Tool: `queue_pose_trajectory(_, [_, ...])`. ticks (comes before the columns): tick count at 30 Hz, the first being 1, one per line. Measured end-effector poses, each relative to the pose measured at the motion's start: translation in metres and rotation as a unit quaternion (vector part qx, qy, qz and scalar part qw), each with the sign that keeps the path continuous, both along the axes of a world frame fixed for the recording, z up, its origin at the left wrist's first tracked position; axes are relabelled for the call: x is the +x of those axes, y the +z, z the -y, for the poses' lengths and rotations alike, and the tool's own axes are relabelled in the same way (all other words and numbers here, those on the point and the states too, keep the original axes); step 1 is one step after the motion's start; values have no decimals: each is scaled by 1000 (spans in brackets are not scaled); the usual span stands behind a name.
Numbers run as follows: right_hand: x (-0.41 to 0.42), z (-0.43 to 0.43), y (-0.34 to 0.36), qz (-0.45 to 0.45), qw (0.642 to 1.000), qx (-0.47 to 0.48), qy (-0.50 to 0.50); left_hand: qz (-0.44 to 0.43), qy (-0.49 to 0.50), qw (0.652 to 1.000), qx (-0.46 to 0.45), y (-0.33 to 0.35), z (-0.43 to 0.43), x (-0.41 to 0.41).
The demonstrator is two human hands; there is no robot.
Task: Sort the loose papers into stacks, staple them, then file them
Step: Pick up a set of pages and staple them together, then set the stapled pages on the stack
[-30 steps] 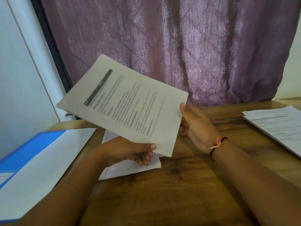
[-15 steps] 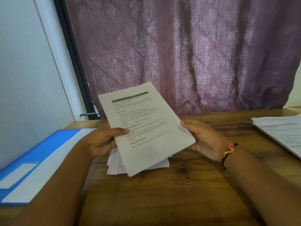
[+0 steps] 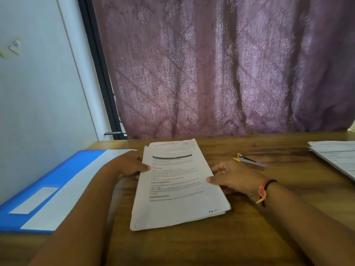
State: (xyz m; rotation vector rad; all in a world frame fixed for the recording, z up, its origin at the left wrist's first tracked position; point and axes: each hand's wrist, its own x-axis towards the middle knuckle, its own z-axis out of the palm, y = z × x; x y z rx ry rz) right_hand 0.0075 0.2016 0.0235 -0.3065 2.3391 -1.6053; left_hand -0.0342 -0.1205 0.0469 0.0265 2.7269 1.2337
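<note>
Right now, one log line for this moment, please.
paper stack: on table | left hand: grips it | right hand: grips it | stapler: untouched

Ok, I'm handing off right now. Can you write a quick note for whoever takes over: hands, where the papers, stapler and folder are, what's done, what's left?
Left hand: pinches the left edge of the paper stack, thumb on top.
Right hand: holds the stack's right edge the same way.
The stack lies on the table, sheets slightly uneven at the far end. Stapler lies just beyond the right hand, untouched. Blue folder lies to the left; a second paper pile at far right.
Done: one stack gathered.
Left: square it, staple, file; probably the same for the second pile.
</note>
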Motion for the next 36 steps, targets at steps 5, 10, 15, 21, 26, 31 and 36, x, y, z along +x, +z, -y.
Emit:
queue_pose_trajectory(5, [-6, 4, -8, -77, 989, 116, -42, -3, 52, 997, -58, -5, -6, -6])
queue_pose_trajectory(10, [-3, 8, -5, -114, 974, 189, -41, -9, 73, 991, -113, -8, -11, -8])
queue_pose_trajectory(15, [-3, 9, -3, -128, 961, 239, -50, 7, 97, 978, -183, -10, -14, -12])
queue_pose_trajectory(21, [-3, 10, 0, -245, 898, 344, -122, -74, 121, 959, -244, -14, -25, -9])
queue_pose_trajectory(26, [-7, 1, 4, -398, 801, 413, -172, -351, 141, 867, -323, -3, -52, -6])
queue_pose_trajectory(31, [-18, -42, 20, -497, 690, 468, -240, -553, 1, 720, -421, 26, -134, -1])
queue_pose_trajectory(36, [-15, -133, 40, -504, 617, 550, -251, -647, -130, 619, -426, 35, -247, 9])
